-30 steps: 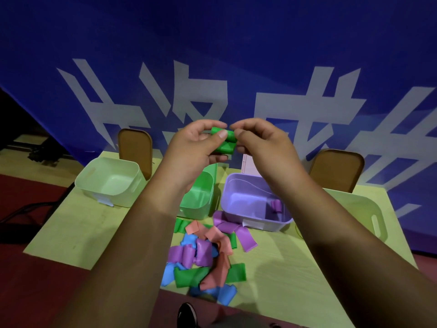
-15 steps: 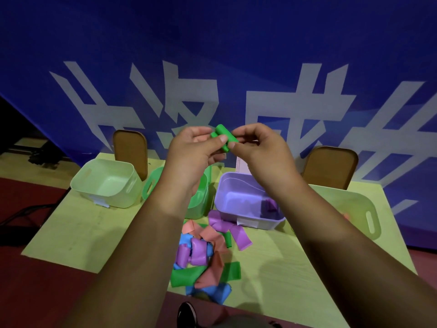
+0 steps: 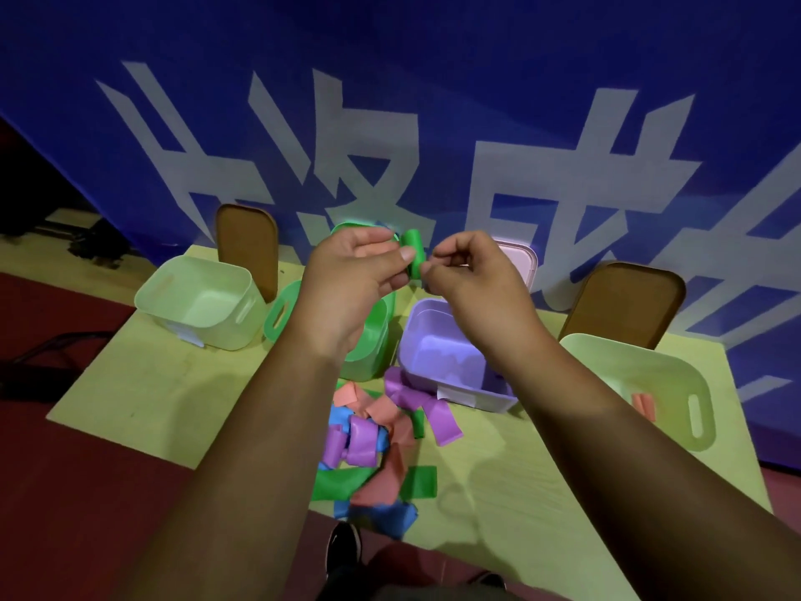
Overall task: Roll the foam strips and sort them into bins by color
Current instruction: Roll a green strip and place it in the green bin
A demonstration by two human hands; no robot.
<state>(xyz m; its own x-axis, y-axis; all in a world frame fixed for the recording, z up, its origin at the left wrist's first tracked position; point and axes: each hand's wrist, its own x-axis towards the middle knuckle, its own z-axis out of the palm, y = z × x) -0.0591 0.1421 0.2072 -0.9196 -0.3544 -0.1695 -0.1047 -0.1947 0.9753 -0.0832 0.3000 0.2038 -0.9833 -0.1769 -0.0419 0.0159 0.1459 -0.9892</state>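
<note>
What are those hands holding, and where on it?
A rolled green foam strip: the left hand pinches its middle, the right hand pinches its lower end.

The green foam roll [image 3: 411, 253] in the grip looked soft and matt. Below the grip, the purple bin [image 3: 411, 340] and green bin [image 3: 373, 340] were smooth plastic with a faint sheen, and the table [image 3: 130, 383] showed matt, pale wood grain.

Both hands, left hand [image 3: 346, 271] and right hand [image 3: 472, 275], pinch a rolled green foam strip [image 3: 411, 253] above the green plastic bin [image 3: 368, 340] on the yellow-green desk [image 3: 143, 383].
</note>
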